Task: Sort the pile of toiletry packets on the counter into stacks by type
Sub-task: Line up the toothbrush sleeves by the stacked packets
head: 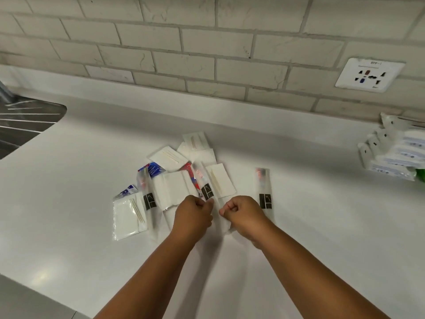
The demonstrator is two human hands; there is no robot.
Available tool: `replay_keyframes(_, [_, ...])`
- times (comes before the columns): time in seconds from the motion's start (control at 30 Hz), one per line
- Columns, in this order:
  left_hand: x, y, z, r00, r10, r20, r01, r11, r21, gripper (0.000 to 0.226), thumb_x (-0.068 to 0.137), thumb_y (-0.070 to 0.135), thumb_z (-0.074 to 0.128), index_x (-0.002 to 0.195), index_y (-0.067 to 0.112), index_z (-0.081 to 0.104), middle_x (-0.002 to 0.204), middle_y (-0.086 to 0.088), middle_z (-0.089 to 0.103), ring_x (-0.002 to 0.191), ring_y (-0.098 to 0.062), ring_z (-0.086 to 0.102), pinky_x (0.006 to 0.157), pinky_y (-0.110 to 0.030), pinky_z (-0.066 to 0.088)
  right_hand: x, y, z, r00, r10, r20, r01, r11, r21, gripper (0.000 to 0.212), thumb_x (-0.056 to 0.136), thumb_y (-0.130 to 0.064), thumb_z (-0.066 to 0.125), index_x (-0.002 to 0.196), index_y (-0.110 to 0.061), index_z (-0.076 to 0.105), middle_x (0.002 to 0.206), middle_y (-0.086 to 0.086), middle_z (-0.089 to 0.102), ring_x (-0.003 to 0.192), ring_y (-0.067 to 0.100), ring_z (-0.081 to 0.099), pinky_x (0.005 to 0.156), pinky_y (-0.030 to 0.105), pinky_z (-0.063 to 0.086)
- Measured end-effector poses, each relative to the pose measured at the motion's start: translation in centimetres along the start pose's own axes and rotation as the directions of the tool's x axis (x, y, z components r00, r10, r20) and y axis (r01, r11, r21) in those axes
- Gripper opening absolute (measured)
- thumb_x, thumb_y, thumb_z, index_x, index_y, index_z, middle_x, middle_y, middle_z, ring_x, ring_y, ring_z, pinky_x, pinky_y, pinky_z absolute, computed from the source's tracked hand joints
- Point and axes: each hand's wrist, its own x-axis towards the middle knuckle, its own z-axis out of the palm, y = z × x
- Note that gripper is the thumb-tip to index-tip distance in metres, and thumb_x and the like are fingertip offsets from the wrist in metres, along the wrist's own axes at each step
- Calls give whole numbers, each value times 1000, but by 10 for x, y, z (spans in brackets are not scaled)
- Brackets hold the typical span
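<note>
Packets overlapping, labels blurred; both hands, left and right, pinching one long packet, its near end hidden.

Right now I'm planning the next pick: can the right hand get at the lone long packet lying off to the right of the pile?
Probably yes. The long packet lies just beside the right hand with nothing over it, but that hand pinches another packet.

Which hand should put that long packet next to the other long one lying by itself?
The right hand, probably. The lone long packet lies just right of it, while the left hand is farther away by the pile.
</note>
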Motion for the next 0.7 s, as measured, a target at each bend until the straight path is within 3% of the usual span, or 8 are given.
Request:
replay_keyframes(0.1, [-2, 8, 11, 994, -54, 95, 62, 994, -85, 36, 95, 34, 56, 72, 7, 61, 65, -8, 66, 54, -20, 59, 59, -29, 51, -13, 10, -5, 999, -43, -8, 44, 995, 92, 13, 90, -21, 63, 77, -21, 64, 81, 1, 67, 76, 25, 67, 78, 44, 57])
replay_keyframes(0.2, [-5, 19, 20, 973, -121, 197, 170, 953, -251, 28, 94, 30, 59, 78, 7, 61, 62, -5, 55, 57, -18, 48, 56, -27, 42, -25, 15, -17, 996, -80, -35, 83, 993, 89, 10, 92, -23, 61, 84, -18, 62, 82, -3, 64, 73, 11, 60, 70, 27, 51])
replay_keyframes(0.37, [-1, 31, 32, 952, -76, 297, 176, 929, -325, 23, 94, 22, 60, 90, -1, 60, 65, -10, 49, 54, -17, 42, 52, -25, 43, -27, 21, -38, 994, -99, -51, 103, 991, 82, 14, 90, -27, 65, 78, -20, 64, 79, -5, 65, 74, 12, 61, 68, 25, 50])
replay_keyframes(0.43, [2, 32, 36, 956, -76, 284, 169, 933, -318, 22, 92, 23, 63, 87, 2, 61, 70, -11, 53, 59, -19, 47, 56, -26, 47, -24, 30, -48, 972, -101, -211, 93, 995, -48, 21, 91, -35, 62, 76, -20, 59, 73, -8, 59, 66, 7, 53, 60, 19, 40])
replay_keyframes(0.5, [4, 33, 40, 970, -64, 237, 136, 943, -304, 21, 90, 25, 67, 88, 4, 62, 74, -10, 58, 65, -20, 50, 61, -29, 48, -18, 39, -56, 923, -134, -361, 34, 962, -270, 22, 92, -38, 58, 82, -19, 55, 81, -5, 57, 70, 10, 50, 59, 21, 34])
replay_keyframes(0.6, [5, 34, 43, 985, -23, 171, 73, 955, -287, 24, 85, 27, 72, 92, 6, 63, 79, -8, 65, 68, -20, 58, 62, -28, 51, -12, 47, -60, 918, -75, -390, -97, 909, -405, 30, 90, -42, 60, 95, -13, 55, 93, 2, 56, 76, 16, 49, 63, 25, 34])
replay_keyframes(0.7, [8, 35, 47, 992, 15, 128, 18, 967, -255, 26, 79, 30, 78, 91, 12, 64, 91, -10, 71, 83, -26, 68, 75, -37, 56, -6, 45, -59, 926, -38, -375, -139, 890, -434, 27, 89, -38, 60, 96, -12, 59, 94, 3, 62, 81, 20, 57, 63, 24, 34])
